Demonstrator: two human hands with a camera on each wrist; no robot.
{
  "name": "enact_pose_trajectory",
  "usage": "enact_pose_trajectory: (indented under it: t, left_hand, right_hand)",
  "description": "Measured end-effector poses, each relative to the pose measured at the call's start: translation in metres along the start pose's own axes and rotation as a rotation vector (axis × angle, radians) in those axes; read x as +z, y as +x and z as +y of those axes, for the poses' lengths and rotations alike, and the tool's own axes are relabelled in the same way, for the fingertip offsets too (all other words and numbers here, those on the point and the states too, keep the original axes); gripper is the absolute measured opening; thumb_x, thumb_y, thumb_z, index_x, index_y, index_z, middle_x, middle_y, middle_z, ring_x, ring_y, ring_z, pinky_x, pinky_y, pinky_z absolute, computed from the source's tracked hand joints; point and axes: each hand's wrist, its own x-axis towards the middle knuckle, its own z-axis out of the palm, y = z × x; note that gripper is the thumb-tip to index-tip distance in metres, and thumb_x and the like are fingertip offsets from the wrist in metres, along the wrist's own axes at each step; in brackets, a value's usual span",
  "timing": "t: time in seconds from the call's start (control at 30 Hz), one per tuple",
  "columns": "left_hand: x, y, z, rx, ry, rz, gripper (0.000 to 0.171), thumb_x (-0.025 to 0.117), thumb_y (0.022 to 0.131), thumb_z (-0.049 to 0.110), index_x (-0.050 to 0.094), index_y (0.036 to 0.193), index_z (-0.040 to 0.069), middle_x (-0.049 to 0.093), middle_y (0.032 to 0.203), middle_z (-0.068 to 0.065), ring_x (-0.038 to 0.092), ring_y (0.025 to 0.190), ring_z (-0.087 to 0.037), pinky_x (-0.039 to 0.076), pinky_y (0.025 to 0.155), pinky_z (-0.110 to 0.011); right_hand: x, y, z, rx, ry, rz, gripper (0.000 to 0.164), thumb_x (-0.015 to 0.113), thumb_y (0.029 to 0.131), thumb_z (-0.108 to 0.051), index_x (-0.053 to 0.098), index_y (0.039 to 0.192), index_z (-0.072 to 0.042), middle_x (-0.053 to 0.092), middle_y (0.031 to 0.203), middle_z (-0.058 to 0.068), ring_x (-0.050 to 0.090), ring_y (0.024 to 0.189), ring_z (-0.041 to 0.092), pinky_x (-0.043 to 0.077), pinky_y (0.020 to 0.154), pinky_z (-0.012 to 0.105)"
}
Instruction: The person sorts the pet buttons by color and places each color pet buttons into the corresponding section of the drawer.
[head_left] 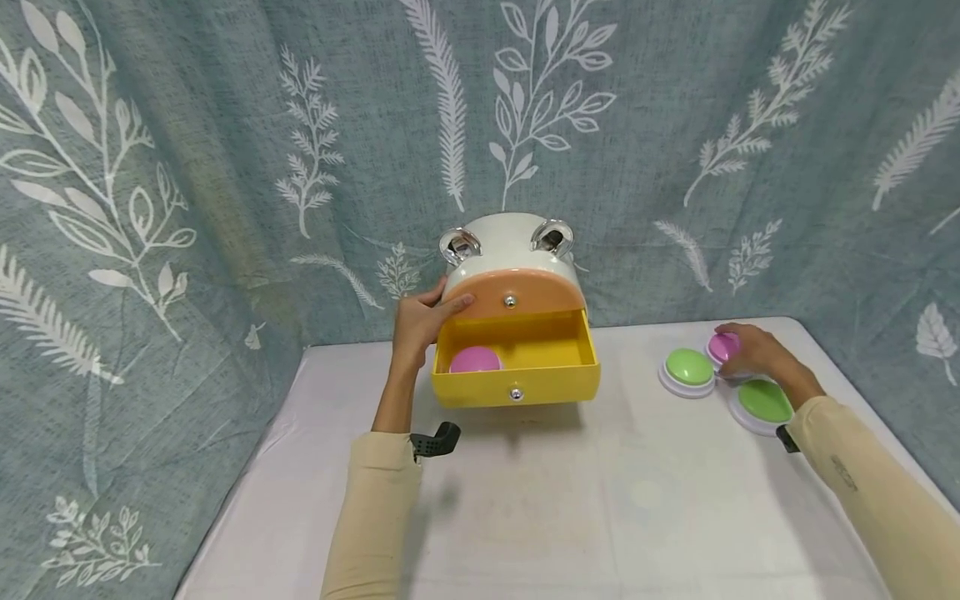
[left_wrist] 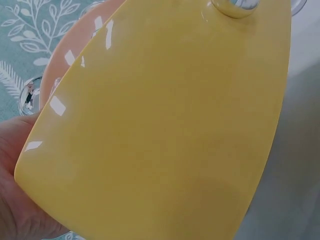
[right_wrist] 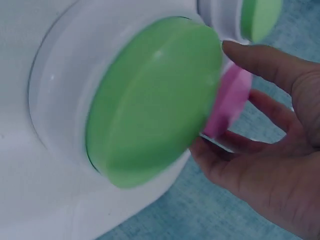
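Observation:
My left hand [head_left: 422, 321] grips the left side of a small white drawer cabinet [head_left: 495, 237], its thumb lying across the orange upper drawer front [head_left: 480, 292]. The yellow lower drawer [head_left: 555, 385] is pulled out and holds a pink dome-topped piece [head_left: 475, 360]. In the left wrist view, the yellow drawer's underside [left_wrist: 165, 115] hides most of that hand. At the right, my right hand [head_left: 757, 350] holds a small round pink-domed piece [head_left: 723, 346] with a white base, fingers and thumb around its sides. A large green-domed piece [right_wrist: 155, 105] partly hides it in the right wrist view.
Two green-domed pieces with white bases, one on the left [head_left: 688, 368] and one nearer me [head_left: 761, 402], stand beside the right hand. A white cloth covers the table [head_left: 540, 517]. Behind it hangs a leaf-patterned blue-green curtain [head_left: 375, 125].

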Motion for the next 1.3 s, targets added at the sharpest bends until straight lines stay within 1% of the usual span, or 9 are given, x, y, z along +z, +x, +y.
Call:
enact_pose_trajectory:
  t: [0.17,0.33,0.5,0.57,0.7,0.77,0.97,1.17,1.3]
  left_hand:
    - [-0.001,-0.001,0.001,0.001,-0.009,0.000,0.073,0.086,0.085,0.047,0.058,0.147,0.022,0.058,0.154,-0.007,0.055,0.070,-0.008,0.034,0.049,-0.019]
    - [0.000,0.001,0.000,0.002,-0.021,0.001,0.072,0.087,0.085,0.045,0.059,0.147,0.022,0.059,0.153,-0.009,0.034,0.050,-0.007,0.031,0.048,-0.021]
    - [0.002,0.003,-0.002,0.003,-0.011,-0.005,0.073,0.087,0.084,0.048,0.059,0.147,0.022,0.060,0.153,-0.006,0.034,0.052,-0.006,0.032,0.049,-0.020]
    - [0.002,0.003,-0.002,0.001,0.002,-0.009,0.074,0.086,0.084,0.049,0.059,0.147,0.023,0.059,0.154,-0.004,0.044,0.060,-0.005,0.034,0.050,-0.020]
    - [0.000,0.001,-0.002,-0.001,0.014,-0.002,0.073,0.086,0.085,0.049,0.058,0.148,0.023,0.057,0.155,-0.005,0.067,0.096,-0.014,0.040,0.052,-0.019]
    - [0.000,0.001,-0.002,0.004,0.011,0.002,0.073,0.085,0.086,0.048,0.057,0.148,0.022,0.057,0.156,-0.007,0.067,0.114,-0.020,0.042,0.053,-0.018]
    - [0.000,0.000,-0.004,0.020,0.000,0.014,0.071,0.085,0.086,0.046,0.058,0.147,0.020,0.059,0.153,-0.009,0.062,0.088,-0.015,0.036,0.050,-0.018]
    - [0.001,-0.002,-0.004,0.032,0.002,0.008,0.072,0.086,0.086,0.047,0.058,0.147,0.020,0.058,0.154,-0.010,0.066,0.120,-0.021,0.042,0.053,-0.020]
    - [0.001,-0.001,-0.003,0.023,0.017,0.015,0.072,0.085,0.086,0.048,0.058,0.147,0.023,0.057,0.155,-0.010,0.064,0.114,-0.025,0.035,0.050,-0.021]
  right_hand:
    - [0.004,0.004,0.001,-0.015,-0.009,0.040,0.077,0.082,0.079,-0.009,0.045,0.142,0.016,0.048,0.142,0.045,0.045,0.131,0.064,0.038,0.112,0.073]
    - [0.004,0.002,0.004,0.004,0.011,0.098,0.072,0.081,0.080,-0.010,0.048,0.139,0.016,0.049,0.139,0.045,0.047,0.127,0.067,0.040,0.108,0.073]
    - [0.000,-0.011,0.000,0.067,0.060,0.197,0.070,0.078,0.086,-0.018,0.048,0.141,0.014,0.049,0.139,0.046,0.044,0.123,0.068,0.040,0.102,0.075]
    - [-0.002,-0.018,-0.007,0.063,0.069,0.259,0.070,0.078,0.088,-0.021,0.049,0.141,0.014,0.050,0.138,0.045,0.044,0.123,0.067,0.040,0.102,0.075]
    - [-0.008,-0.032,-0.037,0.003,0.075,0.365,0.070,0.079,0.090,-0.028,0.052,0.141,0.010,0.054,0.136,0.044,0.049,0.123,0.063,0.043,0.100,0.073]
    - [-0.013,-0.040,-0.057,-0.027,0.078,0.378,0.072,0.080,0.090,-0.034,0.053,0.143,0.008,0.056,0.135,0.042,0.054,0.121,0.060,0.048,0.096,0.070]
    - [-0.027,-0.055,-0.122,-0.097,0.133,0.240,0.078,0.081,0.087,-0.053,0.059,0.144,-0.005,0.066,0.125,0.033,0.065,0.105,0.041,0.056,0.074,0.039]
    - [-0.025,-0.063,-0.181,-0.287,0.220,0.175,0.065,0.087,0.084,-0.042,0.067,0.137,-0.011,0.072,0.115,0.020,0.065,0.098,0.029,0.053,0.076,0.031]
    - [-0.015,-0.054,-0.212,-0.426,0.236,0.133,0.059,0.089,0.082,-0.032,0.070,0.133,-0.011,0.074,0.116,0.017,0.065,0.094,0.027,0.054,0.077,0.031]
